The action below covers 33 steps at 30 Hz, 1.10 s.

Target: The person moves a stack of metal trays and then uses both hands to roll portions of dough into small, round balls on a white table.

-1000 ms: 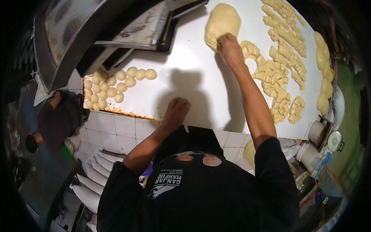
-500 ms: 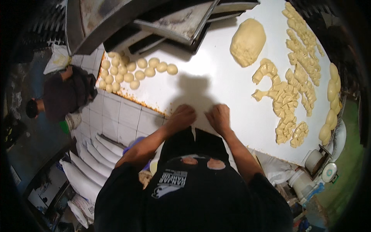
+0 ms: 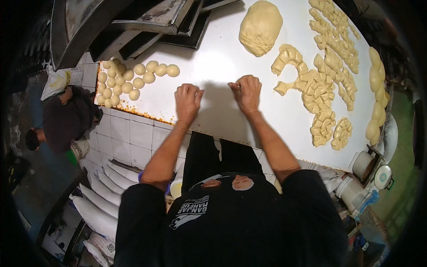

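My left hand [image 3: 188, 101] rests on the white tabletop [image 3: 213, 62], fingers curled and thumb toward the middle. Level with it, my right hand [image 3: 247, 92] is also curled down on the table. Whatever lies under either palm is hidden. Smooth round dough balls [image 3: 139, 69] sit in loose rows at the table's left end, the closest one just beyond my left hand. To the right of my right hand spread many cut dough pieces [image 3: 318, 93], partly stuck together. A large dough lump [image 3: 261, 27] lies farther back.
Dark metal trays [image 3: 151, 26] are stacked at the far left. Long smooth dough rolls [image 3: 375, 84] line the right edge. White sacks [image 3: 95, 209] stand on the floor at my left, and another person [image 3: 66, 118] is beyond the table's left end. Buckets [image 3: 351, 193] stand at lower right.
Both hands have moved forward from the table's near edge, farther onto the tabletop, and remain curled. The view has shifted, so the dough and trays appear higher and farther left.
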Tool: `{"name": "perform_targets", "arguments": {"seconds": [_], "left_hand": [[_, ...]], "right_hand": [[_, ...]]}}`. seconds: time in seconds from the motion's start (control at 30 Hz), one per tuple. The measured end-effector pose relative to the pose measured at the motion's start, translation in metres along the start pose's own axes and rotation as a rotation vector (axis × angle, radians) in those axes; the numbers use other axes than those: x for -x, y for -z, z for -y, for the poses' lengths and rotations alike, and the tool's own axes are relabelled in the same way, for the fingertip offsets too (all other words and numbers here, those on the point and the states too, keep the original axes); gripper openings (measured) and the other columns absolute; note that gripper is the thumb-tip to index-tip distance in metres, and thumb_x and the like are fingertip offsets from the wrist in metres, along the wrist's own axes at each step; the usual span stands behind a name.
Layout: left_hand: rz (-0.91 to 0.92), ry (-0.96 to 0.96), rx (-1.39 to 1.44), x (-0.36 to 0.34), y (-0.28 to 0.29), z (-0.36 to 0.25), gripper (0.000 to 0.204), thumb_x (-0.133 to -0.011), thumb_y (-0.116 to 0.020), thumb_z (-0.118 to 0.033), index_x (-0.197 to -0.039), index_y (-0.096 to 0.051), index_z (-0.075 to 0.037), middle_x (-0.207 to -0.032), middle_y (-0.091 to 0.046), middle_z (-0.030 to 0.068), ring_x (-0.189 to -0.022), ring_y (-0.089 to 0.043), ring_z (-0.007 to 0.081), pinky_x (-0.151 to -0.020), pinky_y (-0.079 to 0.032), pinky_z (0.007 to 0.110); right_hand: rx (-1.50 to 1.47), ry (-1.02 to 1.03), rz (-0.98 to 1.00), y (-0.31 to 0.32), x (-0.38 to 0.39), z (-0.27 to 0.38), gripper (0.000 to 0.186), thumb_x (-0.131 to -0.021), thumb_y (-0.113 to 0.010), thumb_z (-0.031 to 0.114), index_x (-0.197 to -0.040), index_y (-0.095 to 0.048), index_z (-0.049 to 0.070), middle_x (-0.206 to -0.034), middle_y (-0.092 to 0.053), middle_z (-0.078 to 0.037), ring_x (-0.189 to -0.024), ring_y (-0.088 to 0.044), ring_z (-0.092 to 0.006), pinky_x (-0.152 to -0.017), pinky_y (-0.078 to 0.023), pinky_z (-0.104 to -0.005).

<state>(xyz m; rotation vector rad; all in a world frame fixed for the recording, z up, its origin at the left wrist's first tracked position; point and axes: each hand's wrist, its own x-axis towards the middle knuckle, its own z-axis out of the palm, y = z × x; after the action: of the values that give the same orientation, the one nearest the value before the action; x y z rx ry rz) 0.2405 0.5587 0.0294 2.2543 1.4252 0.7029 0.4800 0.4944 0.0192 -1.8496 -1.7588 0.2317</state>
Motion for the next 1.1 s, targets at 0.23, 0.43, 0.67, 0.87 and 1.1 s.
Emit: {"name": "perform_targets", "arguments": {"seconds": [0.23,0.43,0.67,0.87,1.1], "left_hand": [[0.386,-0.086,0.275,0.053,0.023,0.047,0.016,-0.086,-0.076,-0.012,-0.100,-0.069,-0.010,-0.115,-0.064,0.0105,-0.114,-0.059,0.0336,-0.095,-0.046,0.049],[0.159,-0.061,0.186,0.043,0.019,0.015,0.023,-0.092,-0.076,-0.016,-0.110,-0.066,-0.006,-0.122,-0.062,0.0129,-0.117,-0.057,0.0375,-0.101,-0.044,0.052],[0.338,-0.455,-0.002,0.035,0.055,0.073,0.013,-0.097,-0.064,-0.018,-0.106,-0.067,-0.008,-0.110,-0.063,0.0096,-0.110,-0.059,0.0302,-0.100,-0.048,0.047],[0.037,-0.147,0.093,0.052,-0.027,0.016,0.015,-0.090,-0.075,-0.021,-0.097,-0.067,-0.011,-0.110,-0.063,0.0097,-0.104,-0.059,0.0308,-0.089,-0.048,0.048],[-0.104,-0.054,-0.118,0.023,0.012,0.033,0.013,-0.090,-0.073,-0.016,-0.094,-0.064,-0.008,-0.097,-0.061,0.0093,-0.095,-0.058,0.0319,-0.083,-0.046,0.049]], "right_hand": [[-0.042,-0.130,0.169,0.032,0.012,-0.031,0.018,-0.100,-0.067,0.018,-0.103,-0.062,0.001,-0.101,-0.063,-0.023,-0.096,-0.059,-0.0412,-0.089,-0.047,-0.0515],[0.222,0.002,0.020,0.047,-0.170,-0.071,0.016,-0.097,-0.061,0.010,-0.104,-0.062,-0.005,-0.099,-0.063,-0.028,-0.096,-0.060,-0.0466,-0.085,-0.049,-0.0537],[0.014,0.416,0.596,0.012,0.015,0.001,0.017,-0.087,-0.073,0.017,-0.086,-0.060,0.005,-0.084,-0.058,-0.016,-0.087,-0.060,-0.0362,-0.083,-0.048,-0.0495],[0.110,0.174,0.271,-0.047,0.000,0.052,0.023,-0.090,-0.077,0.024,-0.090,-0.062,0.007,-0.091,-0.060,-0.014,-0.092,-0.056,-0.0366,-0.083,-0.042,-0.0511],[0.012,0.068,0.013,-0.020,-0.030,0.035,0.025,-0.087,-0.082,0.023,-0.088,-0.063,0.007,-0.094,-0.064,-0.012,-0.093,-0.057,-0.0359,-0.083,-0.043,-0.0502]]}}
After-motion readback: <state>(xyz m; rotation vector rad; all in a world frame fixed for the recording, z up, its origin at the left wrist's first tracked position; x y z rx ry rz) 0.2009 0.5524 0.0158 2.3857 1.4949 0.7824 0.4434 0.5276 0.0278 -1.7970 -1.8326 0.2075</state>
